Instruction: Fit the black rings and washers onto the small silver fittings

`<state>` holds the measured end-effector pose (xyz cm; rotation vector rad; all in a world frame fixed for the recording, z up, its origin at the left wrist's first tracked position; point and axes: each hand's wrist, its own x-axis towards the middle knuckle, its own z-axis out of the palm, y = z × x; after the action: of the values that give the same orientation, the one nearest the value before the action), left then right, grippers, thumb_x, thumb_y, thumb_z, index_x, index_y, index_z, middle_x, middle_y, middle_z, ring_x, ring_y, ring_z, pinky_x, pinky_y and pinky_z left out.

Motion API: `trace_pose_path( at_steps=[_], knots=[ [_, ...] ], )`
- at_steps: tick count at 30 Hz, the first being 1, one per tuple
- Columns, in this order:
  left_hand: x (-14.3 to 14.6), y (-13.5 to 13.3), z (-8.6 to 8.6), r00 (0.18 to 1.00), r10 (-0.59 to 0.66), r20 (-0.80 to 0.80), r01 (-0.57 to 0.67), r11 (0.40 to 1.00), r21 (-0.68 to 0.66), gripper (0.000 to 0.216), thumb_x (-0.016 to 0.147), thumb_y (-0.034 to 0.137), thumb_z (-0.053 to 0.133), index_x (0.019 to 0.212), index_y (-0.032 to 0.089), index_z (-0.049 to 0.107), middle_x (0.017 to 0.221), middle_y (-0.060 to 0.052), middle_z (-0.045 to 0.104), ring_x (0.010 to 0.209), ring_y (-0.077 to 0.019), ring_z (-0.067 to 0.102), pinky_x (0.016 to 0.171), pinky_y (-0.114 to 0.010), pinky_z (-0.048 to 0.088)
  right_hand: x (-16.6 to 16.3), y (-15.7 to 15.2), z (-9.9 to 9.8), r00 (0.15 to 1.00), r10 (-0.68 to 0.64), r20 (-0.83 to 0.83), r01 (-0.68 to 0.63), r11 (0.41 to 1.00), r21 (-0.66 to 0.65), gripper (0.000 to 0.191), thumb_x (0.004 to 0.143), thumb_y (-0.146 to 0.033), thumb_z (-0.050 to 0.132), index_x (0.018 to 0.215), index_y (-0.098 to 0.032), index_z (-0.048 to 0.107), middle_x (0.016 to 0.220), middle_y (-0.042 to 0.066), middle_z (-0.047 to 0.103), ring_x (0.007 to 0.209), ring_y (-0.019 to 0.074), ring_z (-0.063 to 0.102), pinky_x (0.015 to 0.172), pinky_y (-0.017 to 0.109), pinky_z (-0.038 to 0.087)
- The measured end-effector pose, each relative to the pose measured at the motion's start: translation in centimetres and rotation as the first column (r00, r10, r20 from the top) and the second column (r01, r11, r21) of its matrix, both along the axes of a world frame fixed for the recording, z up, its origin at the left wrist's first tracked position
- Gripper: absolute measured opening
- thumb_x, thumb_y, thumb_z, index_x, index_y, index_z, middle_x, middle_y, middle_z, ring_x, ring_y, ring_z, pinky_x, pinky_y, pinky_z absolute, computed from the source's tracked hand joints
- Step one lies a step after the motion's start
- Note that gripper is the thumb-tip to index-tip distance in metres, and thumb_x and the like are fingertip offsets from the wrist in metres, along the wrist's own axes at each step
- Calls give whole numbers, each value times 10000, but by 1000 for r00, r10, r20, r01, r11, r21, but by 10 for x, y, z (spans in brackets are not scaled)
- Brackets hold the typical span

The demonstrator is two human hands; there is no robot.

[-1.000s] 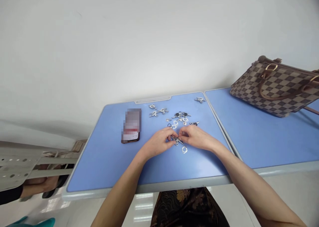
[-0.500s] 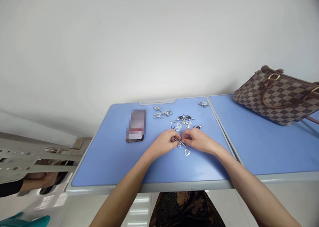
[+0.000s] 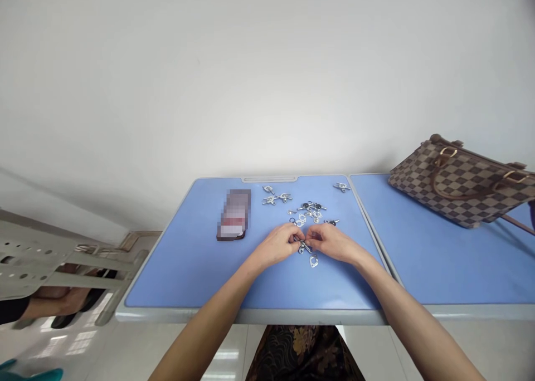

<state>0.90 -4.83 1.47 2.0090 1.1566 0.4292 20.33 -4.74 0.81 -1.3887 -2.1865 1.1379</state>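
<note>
My left hand [image 3: 279, 244] and my right hand [image 3: 332, 242] meet over the blue desk, fingers of both pinched on one small silver metal fitting [image 3: 304, 245] with a rod and a ring-shaped end. Its finer detail is partly hidden by my fingertips. Just below it lies a flat silver plate with a hole [image 3: 313, 261]. Beyond my fingers are another holed plate [image 3: 301, 220], a dark ring [image 3: 292, 221] and fittings with black round parts [image 3: 314, 206]. One more such fitting [image 3: 332, 222] lies by my right hand.
Several silver fittings [image 3: 276, 199] lie at the back of the desk [image 3: 179, 269], with another [image 3: 341, 187] at the back right corner. A phone [image 3: 234, 216] is on the left. A checkered handbag [image 3: 455, 186] stands on the adjoining desk. Another person's arm [image 3: 50, 306] shows at lower left.
The view has shifted slightly, so the desk and bag sit lower in the picture. Both hands stay together on the metal fitting with only small finger movement.
</note>
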Motion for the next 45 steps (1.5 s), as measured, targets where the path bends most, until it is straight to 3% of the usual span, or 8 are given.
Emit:
trace_pose_path(
  at_steps=[10, 22, 26, 35, 41, 45],
  knots=[
    [-7, 0, -2, 999, -20, 50, 23, 998, -54, 185, 764, 227, 550, 925, 206, 640, 929, -5, 593, 809, -154, 572, 746, -276, 464, 8, 2, 2, 999, 29, -34, -31, 996, -78, 152, 828, -268, 516, 792, -169, 625, 687, -5, 621, 631, 131, 536, 598, 242, 389],
    [-5, 0, 0, 999, -35, 16, 36, 998, -43, 251, 739, 221, 587, 986, 219, 629, 946, -10, 576, 840, -166, 564, 774, -290, 454, 7, 0, 5, 999, 26, -42, -29, 997, -77, 113, 797, -222, 533, 808, -168, 631, 740, -5, 633, 666, 127, 542, 615, 238, 394],
    [-4, -2, 4, 997, -70, -18, 70, 998, 5, 316, 729, 210, 609, 1043, 238, 622, 977, -11, 575, 844, -170, 569, 798, -297, 451, 13, 0, 11, 999, 33, -5, -33, 998, -54, 117, 796, -240, 541, 821, -181, 639, 748, -5, 629, 685, 136, 550, 628, 247, 395],
    [-2, 0, 2, 998, -2, -62, 5, 999, 47, 167, 769, 232, 603, 930, 232, 644, 946, 1, 561, 706, -141, 573, 730, -287, 453, 22, -2, 27, 989, -4, 147, 1, 1000, 16, 115, 792, -257, 556, 840, -202, 644, 784, 8, 641, 702, 152, 557, 632, 257, 378],
    [-6, 4, 2, 996, 43, -72, -39, 998, 57, 162, 773, 240, 601, 928, 227, 648, 952, -5, 570, 762, -155, 578, 727, -282, 452, 23, 3, 25, 968, -130, 215, 104, 986, 127, 110, 807, -210, 527, 822, -200, 635, 746, 16, 646, 664, 148, 545, 609, 251, 348],
    [-8, 6, 4, 997, 48, -64, -46, 998, 32, 204, 757, 278, 623, 950, 216, 649, 982, -15, 582, 732, -146, 568, 728, -288, 455, 19, 5, 20, 973, -126, 196, 91, 980, 176, 114, 814, -185, 518, 837, -198, 629, 727, 8, 632, 648, 136, 530, 604, 242, 339]
  ],
)
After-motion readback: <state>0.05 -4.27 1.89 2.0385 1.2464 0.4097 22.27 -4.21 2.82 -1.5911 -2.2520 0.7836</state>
